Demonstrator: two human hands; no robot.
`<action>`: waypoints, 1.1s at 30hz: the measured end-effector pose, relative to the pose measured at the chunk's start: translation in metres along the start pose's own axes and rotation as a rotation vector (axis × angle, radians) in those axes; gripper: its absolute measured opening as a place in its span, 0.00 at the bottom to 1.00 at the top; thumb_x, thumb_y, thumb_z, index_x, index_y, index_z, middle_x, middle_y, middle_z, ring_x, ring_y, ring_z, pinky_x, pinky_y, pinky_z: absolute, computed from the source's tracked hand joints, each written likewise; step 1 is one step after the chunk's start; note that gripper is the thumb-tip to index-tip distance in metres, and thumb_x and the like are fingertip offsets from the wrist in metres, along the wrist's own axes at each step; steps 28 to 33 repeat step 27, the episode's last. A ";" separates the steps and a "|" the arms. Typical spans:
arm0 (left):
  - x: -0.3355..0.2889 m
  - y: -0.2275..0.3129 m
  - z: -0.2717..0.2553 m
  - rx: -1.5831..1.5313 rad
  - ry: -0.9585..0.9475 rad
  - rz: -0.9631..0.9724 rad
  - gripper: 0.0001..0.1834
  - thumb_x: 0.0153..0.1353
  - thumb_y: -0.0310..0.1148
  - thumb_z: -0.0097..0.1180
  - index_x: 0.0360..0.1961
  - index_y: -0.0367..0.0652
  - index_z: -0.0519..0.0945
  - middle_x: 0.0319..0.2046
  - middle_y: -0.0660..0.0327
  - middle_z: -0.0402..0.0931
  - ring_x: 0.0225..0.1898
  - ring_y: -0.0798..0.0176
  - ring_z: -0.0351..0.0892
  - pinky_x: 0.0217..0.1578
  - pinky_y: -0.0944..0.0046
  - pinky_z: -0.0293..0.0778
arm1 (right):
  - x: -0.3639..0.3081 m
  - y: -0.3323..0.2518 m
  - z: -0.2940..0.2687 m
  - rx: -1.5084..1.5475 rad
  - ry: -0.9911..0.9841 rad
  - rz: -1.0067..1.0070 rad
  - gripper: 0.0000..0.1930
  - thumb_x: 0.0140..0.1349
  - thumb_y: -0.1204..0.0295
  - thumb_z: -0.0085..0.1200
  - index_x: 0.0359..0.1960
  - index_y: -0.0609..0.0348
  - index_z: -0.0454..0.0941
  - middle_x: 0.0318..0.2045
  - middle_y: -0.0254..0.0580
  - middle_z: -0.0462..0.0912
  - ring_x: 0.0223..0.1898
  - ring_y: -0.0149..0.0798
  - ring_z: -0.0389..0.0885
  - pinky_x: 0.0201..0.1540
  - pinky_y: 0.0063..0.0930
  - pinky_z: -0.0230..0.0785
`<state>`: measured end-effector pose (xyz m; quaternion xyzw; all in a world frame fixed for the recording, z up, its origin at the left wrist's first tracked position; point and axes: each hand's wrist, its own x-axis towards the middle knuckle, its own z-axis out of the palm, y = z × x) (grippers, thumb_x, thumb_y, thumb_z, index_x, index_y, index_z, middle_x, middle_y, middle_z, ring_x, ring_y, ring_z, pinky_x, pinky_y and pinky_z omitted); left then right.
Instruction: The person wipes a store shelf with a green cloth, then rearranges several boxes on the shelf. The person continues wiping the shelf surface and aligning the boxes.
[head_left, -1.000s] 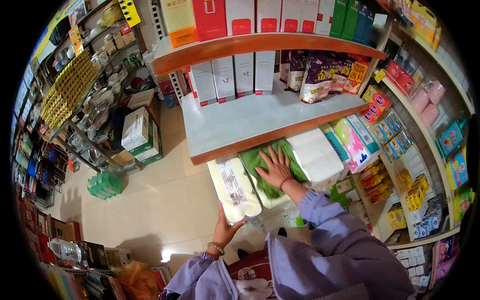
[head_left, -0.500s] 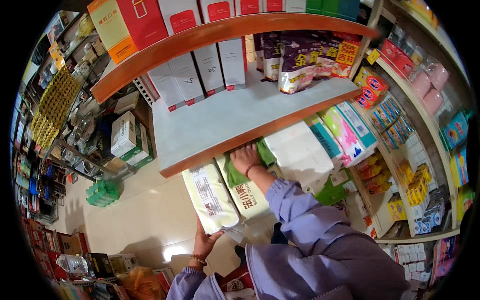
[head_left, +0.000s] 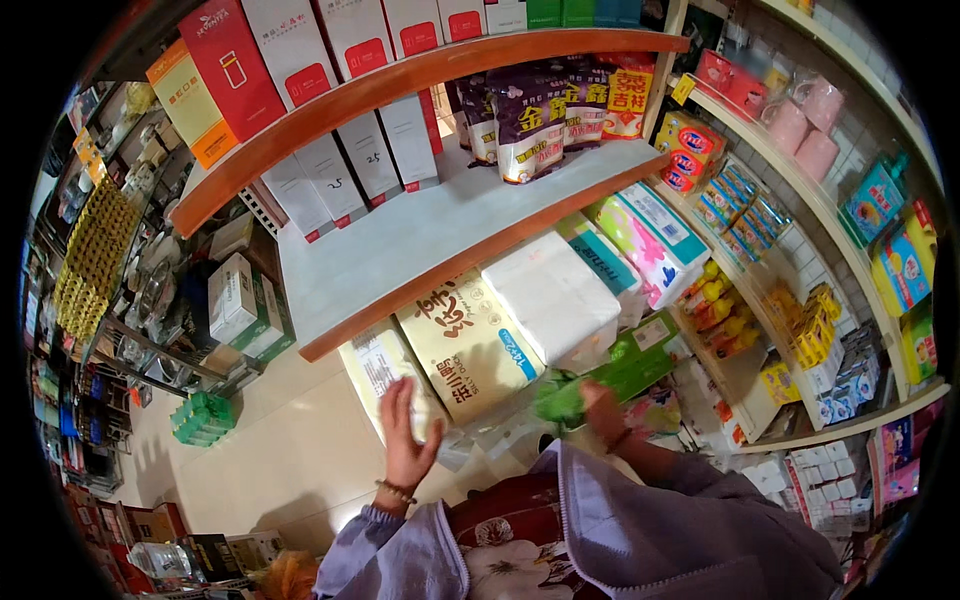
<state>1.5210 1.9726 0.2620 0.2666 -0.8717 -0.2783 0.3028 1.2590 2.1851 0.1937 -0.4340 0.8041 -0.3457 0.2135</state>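
My right hand [head_left: 604,414] is closed on a crumpled green cloth [head_left: 560,398], held off the front of the shelf at the lower middle. My left hand [head_left: 408,430] has its fingers apart and touches, or hovers just over, the front end of a narrow pale yellow tissue pack [head_left: 385,365]. To the right of that pack lies a wider cream tissue pack [head_left: 465,345] with brown print and a blue patch. A plain white pack [head_left: 560,295] follows it in the row, then a pink, white and green pack [head_left: 655,240].
Above the packs, a grey shelf [head_left: 400,255] with an orange-brown edge carries white boxes [head_left: 370,155] and purple bags [head_left: 530,120]. Side shelves on the right hold pink mugs [head_left: 818,105] and small yellow packets [head_left: 820,325]. On the floor at left stands a green-wrapped bundle [head_left: 203,420].
My right hand has pulled the green cloth off the cream pack, down and to the right. My left hand has shifted from the narrow pack's lower corner up to its front end.
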 end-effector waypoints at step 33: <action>0.079 0.048 0.176 0.311 -0.355 -0.080 0.56 0.52 0.57 0.60 0.68 0.30 0.46 0.68 0.46 0.50 0.72 0.49 0.42 0.68 0.44 0.41 | 0.382 -0.004 0.014 -0.160 0.181 -0.193 0.32 0.65 0.45 0.36 0.63 0.53 0.63 0.66 0.44 0.62 0.69 0.51 0.51 0.70 0.49 0.40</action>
